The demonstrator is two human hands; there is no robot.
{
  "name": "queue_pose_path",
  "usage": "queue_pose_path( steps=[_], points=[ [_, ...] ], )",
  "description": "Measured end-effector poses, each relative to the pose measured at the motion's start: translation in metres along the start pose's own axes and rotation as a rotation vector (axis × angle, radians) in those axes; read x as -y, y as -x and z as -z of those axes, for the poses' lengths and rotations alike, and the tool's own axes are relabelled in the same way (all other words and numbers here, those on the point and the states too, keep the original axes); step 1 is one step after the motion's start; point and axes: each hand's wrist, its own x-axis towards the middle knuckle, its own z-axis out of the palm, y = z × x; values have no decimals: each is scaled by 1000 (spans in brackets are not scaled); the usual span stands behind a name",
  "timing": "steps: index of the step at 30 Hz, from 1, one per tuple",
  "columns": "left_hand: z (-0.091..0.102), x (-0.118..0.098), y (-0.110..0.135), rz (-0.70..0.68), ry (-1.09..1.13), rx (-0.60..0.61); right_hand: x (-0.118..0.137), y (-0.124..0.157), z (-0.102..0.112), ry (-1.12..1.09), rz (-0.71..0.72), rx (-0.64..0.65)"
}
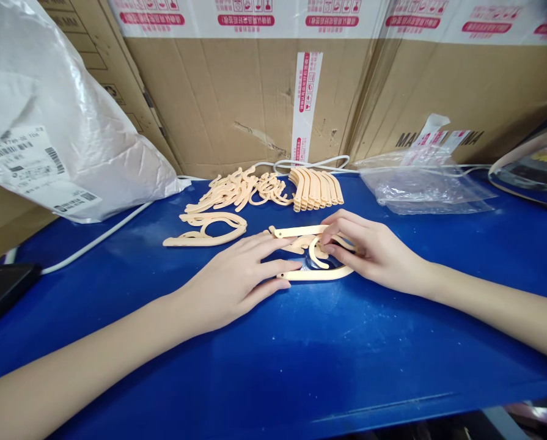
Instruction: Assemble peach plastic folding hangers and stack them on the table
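Observation:
A cream plastic folding hanger [318,275] lies on the blue tabletop between my hands, its curved hook [316,255] and two long arms showing. With fingers stretched forward, my left hand [234,278] holds the left ends of the arms. My right hand [374,250] is closed, pinching the hanger near its right end and the hook; its fingers hide part of the joint. Just left of them rests another folded cream hanger [209,241]. Behind are a loose heap of small cream hanger parts [227,188] and a neat row of curved hanger arms [316,188].
Cardboard boxes [218,91] stand along the back. A large white plastic package [71,134] leans at the left, above a black device [5,290]. Clear plastic bags [420,183] lie at the back right. White cable [101,235] runs across the table's left side.

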Motion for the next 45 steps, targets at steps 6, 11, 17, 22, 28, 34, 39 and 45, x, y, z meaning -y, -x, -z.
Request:
queue_pose_path(
  steps=[6,11,17,22,28,34,39,45],
  points=[
    [1,0,-1,15,22,74,-2,1,0,-73,3,31],
    [0,-1,-1,34,-68,11,-11,2,0,-18,-105,-50],
    [2,-8,2,96,-226,-44,-21,3,-2,62,-192,-59],
    [2,-9,1,85,-345,-97,-27,2,-4,73,-197,-33],
    [0,-11,2,90,-359,-142,-12,1,2,158,-87,-61],
    [-2,-5,3,79,-393,-188,3,6,0,297,87,49],
    [0,1,4,144,-201,-255,3,5,-1,256,141,104],
    [4,-1,1,228,-9,-295,8,7,0,155,143,90]
  ],
)
